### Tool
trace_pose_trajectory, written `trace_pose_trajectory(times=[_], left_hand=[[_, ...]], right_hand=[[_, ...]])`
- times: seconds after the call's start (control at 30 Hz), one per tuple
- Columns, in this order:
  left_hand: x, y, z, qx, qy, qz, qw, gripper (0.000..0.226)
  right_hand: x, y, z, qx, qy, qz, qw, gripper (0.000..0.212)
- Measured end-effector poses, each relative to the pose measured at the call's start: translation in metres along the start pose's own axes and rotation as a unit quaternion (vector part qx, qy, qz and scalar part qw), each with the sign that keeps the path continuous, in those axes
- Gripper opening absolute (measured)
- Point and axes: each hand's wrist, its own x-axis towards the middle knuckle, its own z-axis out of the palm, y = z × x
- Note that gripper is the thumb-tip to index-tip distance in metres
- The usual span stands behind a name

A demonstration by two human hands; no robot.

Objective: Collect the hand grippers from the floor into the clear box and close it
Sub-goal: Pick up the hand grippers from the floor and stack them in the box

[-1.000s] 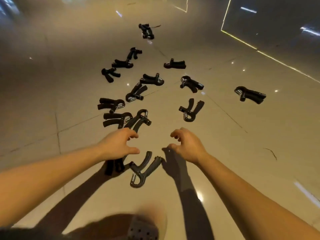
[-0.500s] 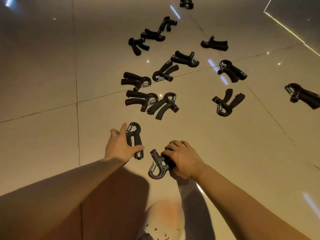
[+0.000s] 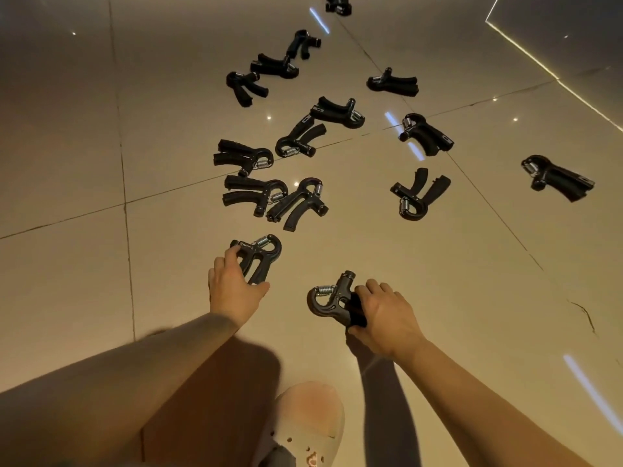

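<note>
Several black hand grippers with steel springs lie scattered on the glossy tiled floor point(image 3: 438, 298). My left hand point(image 3: 232, 291) grips the handles of one hand gripper point(image 3: 266, 251), its spring end pointing away from me. My right hand point(image 3: 384, 315) holds the handles of a second hand gripper point(image 3: 328, 301), spring end turned to the left. The nearest loose ones are a touching pair point(image 3: 276, 200) just beyond my left hand and a single one point(image 3: 418, 197) to the right. The clear box is not in view.
More hand grippers lie farther off, including one at the far right point(image 3: 556, 176) and one at the top edge point(image 3: 337, 5). My foot in a pale clog point(image 3: 306, 423) stands at the bottom centre. A dark wall with a lit strip point(image 3: 526, 52) rises at the upper right.
Both hands went from hovering open over the floor to each taking hold of a hand gripper. The right hand's gripper has turned and lifted slightly. The view tilted down and closer.
</note>
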Motion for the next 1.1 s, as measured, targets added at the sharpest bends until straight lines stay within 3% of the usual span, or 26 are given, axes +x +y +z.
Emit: trace_pose_trajectory(times=[0.23,0.53,0.83,1.1], left_hand=[[-0.016,0.059,-0.027,-0.011,-0.057,0.154,0.986,0.094],[-0.077,0.224,-0.123,-0.050,-0.105,0.389,0.914,0.096],[-0.197,0.367,-0.157,-0.052,-0.209,0.553,0.805,0.088],[-0.325,0.442,-0.099,-0.027,-0.290,0.611,0.736,0.080]], right_hand=[[-0.045,0.030,-0.045,0.002,0.071,0.064,0.995,0.050],[-0.160,0.072,-0.171,0.026,0.194,0.163,0.967,0.058],[-0.323,0.120,-0.272,0.083,0.196,0.273,0.938,0.054],[-0.463,0.165,-0.276,0.097,0.150,0.385,0.905,0.044]])
